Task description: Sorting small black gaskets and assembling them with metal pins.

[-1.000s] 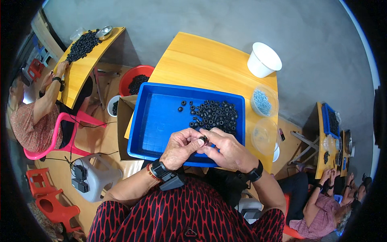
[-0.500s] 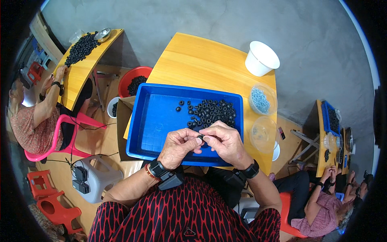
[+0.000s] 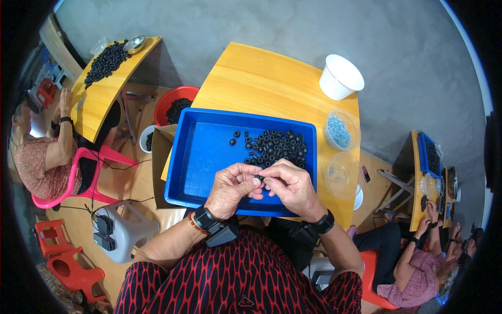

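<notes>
Above the near edge of a blue tray (image 3: 198,157), my two hands meet fingertip to fingertip. Between the thumb and fingers of my left hand (image 3: 230,191) is a small black rounded part (image 3: 259,178), mostly covered by the fingers. My right hand (image 3: 294,188) pinches at the same part from the other side. Just beyond the hands, a heap of small black ring-like parts (image 3: 280,145) lies in the tray's right half. A few loose ones, among them a black part (image 3: 232,142), are scattered left of the heap.
On the yellow table (image 3: 256,70) stand a white bucket (image 3: 340,78), a clear bowl of small bluish pieces (image 3: 339,131) and another clear bowl (image 3: 342,175). A red basin (image 3: 166,99) holds black parts at the left. People work at side tables; a grey stool (image 3: 123,230) stands lower left.
My hands stay together at the black part, with only slight finger movement. The person at left has shifted their arms, and the person at right has moved a hand apart toward the table.
</notes>
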Demonstrator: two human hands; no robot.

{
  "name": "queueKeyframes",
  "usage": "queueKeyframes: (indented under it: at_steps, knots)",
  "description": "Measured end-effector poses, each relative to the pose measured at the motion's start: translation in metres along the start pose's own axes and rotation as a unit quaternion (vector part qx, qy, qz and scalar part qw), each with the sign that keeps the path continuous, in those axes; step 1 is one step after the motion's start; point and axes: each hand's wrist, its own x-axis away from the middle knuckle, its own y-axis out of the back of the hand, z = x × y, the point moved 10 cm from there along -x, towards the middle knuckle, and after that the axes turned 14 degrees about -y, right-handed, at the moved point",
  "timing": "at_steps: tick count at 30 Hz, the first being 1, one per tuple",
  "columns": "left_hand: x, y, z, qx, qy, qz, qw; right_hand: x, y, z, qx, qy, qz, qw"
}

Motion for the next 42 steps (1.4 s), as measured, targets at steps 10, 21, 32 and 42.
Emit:
queueKeyframes:
  at_steps: [10, 21, 32, 42]
  knots:
    - [0.001, -0.001, 0.004, 0.042, 0.021, 0.016, 0.999, 0.000, 0.002, 0.012, 0.061, 0.058, -0.011, 0.996]
    - [0.004, -0.006, 0.009, 0.082, 0.088, 0.035, 0.992, 0.000, 0.004, 0.018, 0.078, 0.072, 0.021, 0.994]
    - [0.006, -0.008, 0.014, 0.101, 0.114, 0.049, 0.987, 0.002, 0.005, 0.014, 0.056, 0.083, 0.030, 0.995]
    - [0.007, -0.007, 0.018, 0.068, 0.127, 0.046, 0.989, 0.006, -0.002, 0.012, 0.038, 0.077, 0.036, 0.996]
